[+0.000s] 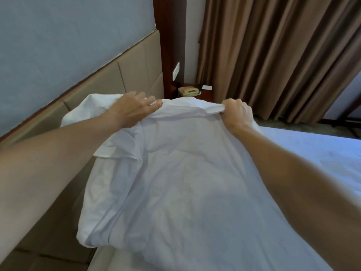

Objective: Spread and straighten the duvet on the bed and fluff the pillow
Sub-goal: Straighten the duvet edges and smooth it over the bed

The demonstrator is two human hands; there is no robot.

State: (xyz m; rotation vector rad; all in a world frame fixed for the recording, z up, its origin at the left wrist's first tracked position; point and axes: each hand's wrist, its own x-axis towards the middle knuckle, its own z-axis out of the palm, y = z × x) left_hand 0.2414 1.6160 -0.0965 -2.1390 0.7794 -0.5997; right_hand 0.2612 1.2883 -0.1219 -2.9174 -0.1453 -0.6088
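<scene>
From the head view, your left hand (134,108) and right hand (237,112) each have a closed grip on the far end of the white pillow (166,182), which lies along the head edge of the bed (312,151), beside the padded headboard (125,75). This looks like the fluffing step; next, lift and shake it, then set it square. The duvet is not clearly visible. A telephone (189,91) sits on the nightstand beyond the bed's far corner, near the brown curtain (273,55).
</scene>
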